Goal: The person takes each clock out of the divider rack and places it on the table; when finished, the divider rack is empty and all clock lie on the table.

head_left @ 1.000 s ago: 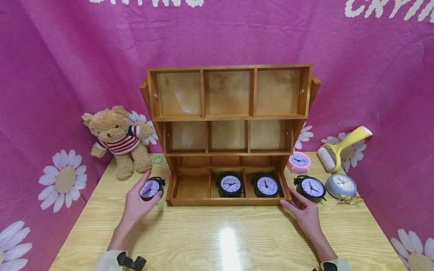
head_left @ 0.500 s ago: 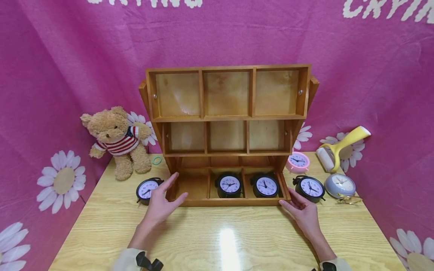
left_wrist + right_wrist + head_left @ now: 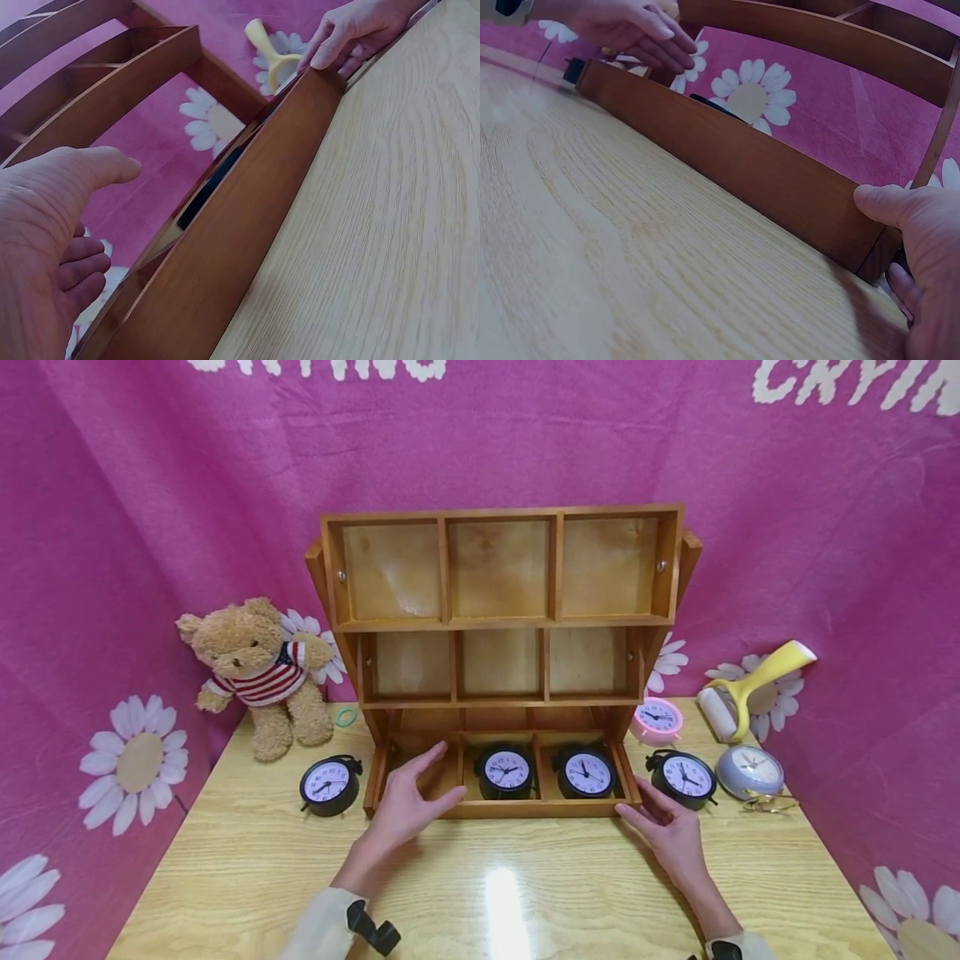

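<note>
In the head view a wooden shelf (image 3: 495, 625) with three tiers of compartments stands on the table. Two black clocks sit in its bottom tier, one in the middle compartment (image 3: 506, 771) and one in the right (image 3: 587, 772). My left hand (image 3: 405, 810), empty with thumb and fingers spread, hovers before the bottom left compartment. At the bottom tier's right front corner, my right hand (image 3: 671, 839) grips the wood between thumb and fingers; the right wrist view shows its thumb on the front board (image 3: 735, 161). A third black clock (image 3: 329, 786) stands left of the shelf.
Right of the shelf are another black clock (image 3: 683, 778), a pink clock (image 3: 657, 719), a grey-blue clock (image 3: 748, 771), gold-coloured glasses (image 3: 770, 802) and a yellow-handled roller (image 3: 750, 689). A teddy bear (image 3: 262, 681) and a green ring (image 3: 346, 717) are at the left.
My left hand has let go of the black clock on the left and moved right, to the front of the bottom left compartment. My right hand has stayed at the shelf's corner.
</note>
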The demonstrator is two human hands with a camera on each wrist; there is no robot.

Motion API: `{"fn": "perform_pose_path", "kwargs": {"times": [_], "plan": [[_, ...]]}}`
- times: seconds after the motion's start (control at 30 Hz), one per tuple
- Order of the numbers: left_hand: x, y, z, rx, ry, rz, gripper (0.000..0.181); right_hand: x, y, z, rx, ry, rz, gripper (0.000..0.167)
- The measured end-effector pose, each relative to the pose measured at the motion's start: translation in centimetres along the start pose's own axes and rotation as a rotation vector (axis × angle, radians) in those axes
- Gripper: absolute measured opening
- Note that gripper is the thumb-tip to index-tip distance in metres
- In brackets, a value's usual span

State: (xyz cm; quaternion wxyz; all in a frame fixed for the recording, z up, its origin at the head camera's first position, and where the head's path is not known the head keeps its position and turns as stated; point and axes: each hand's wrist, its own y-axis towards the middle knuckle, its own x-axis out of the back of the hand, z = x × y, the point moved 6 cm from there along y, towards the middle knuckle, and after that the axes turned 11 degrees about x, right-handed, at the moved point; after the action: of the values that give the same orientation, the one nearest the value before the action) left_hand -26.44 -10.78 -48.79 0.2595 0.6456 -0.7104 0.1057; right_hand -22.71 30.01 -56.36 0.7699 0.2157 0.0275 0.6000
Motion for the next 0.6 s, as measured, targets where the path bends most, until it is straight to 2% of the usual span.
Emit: {"fn": "perform_pose_path", "kwargs": {"times": [0.17,0.37,0.5,0.6], "plan": [[-1.7,0.8,-0.2,0.032,-0.007,0.046,0.074,0.0,0.0,0.1,0.004,-0.001,0.004,0.057],[-3.9,1.5,-0.3,0.078,-0.020,0.145,0.077,0.0,0.0,0.0,0.003,0.000,0.009,0.057],[-4.8,1.9,-0.4,0.091,0.001,0.183,0.077,0.0,0.0,-0.1,-0.011,0.010,0.010,0.058],[-5.4,2.4,-0.6,0.079,0.058,0.194,0.079,0.0,0.0,-0.1,-0.011,0.009,0.007,0.058]]}}
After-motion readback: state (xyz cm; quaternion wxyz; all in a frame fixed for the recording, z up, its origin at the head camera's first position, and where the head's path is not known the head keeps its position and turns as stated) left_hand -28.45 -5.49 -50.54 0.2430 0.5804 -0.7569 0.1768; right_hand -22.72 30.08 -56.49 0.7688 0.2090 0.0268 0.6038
